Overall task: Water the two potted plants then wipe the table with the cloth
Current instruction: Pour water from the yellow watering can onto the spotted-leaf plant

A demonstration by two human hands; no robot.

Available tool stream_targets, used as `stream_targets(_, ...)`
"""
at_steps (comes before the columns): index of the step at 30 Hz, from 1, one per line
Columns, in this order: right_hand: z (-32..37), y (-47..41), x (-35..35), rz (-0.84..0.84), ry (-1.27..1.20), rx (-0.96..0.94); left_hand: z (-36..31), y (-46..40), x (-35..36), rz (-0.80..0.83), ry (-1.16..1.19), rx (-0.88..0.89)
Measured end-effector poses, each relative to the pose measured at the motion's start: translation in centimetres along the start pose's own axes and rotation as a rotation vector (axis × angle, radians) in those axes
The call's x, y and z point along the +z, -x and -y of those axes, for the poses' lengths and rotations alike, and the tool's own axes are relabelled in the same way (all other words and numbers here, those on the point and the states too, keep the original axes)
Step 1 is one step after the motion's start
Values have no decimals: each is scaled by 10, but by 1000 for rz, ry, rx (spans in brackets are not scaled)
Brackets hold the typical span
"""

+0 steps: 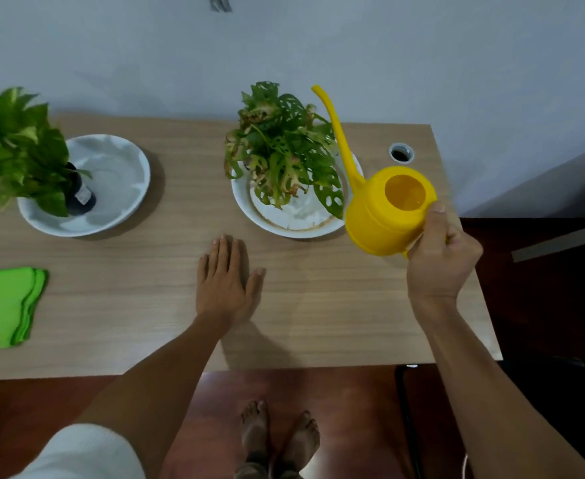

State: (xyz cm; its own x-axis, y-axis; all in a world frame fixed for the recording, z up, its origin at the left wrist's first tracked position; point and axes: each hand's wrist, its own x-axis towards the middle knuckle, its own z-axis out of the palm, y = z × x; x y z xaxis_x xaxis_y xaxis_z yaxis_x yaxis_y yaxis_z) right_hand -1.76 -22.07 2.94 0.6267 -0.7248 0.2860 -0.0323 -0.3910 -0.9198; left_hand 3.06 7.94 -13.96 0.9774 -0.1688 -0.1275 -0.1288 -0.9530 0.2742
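Bare feet [279, 440] are seen on the red-brown floor [346, 409], below the near table edge. A white sleeve [83, 454] is seen at the lower left.

The left hand [227, 281] is laid flat on the wooden table [128, 305], palm down, fingers straight and together, thumb spread to the right; nothing is held. Well to the left of those fingers, a folded green cloth [2, 305] is found lying on the table, cut by the picture edge.

The right hand [438, 254] is raised at the right side of the table, fingers curled round the handle of a yellow watering can [388, 212], thumb resting near the rim of its open top. The can is held off the table, its long thin spout rising up and to the left, past the right side of the nearer plant's leaves.

Just beyond the left fingertips, a white dish [284, 224] is set, with a holed-leaf plant [280, 150] standing in it; its pot is hidden by foliage. Far left of the fingers, a second white dish [118, 174] is seen, holding a dark pot with a broad-leafed green plant [11, 146] leaning left.

Behind the right hand, a round cable hole [401, 153] is set in the tabletop. A pale wall [318, 46] stands behind.
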Motion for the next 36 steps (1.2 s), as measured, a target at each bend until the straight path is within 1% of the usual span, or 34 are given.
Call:
stream_targets(3,8,-2,3,57,0,-16,8,-2,2,19,21,-8)
stream_targets(9,32,0,6,122,7,-33,13,-3,6,-21,18,-6)
stream_targets(15,53,1,-4,161,25,-63,14,-4,6,-14,18,-5)
stream_targets(24,79,-17,-12,193,169,-75,13,-4,2,-22,23,2)
stream_targets(36,95,-13,-3,187,184,-23,10,-1,-5,-21,35,10)
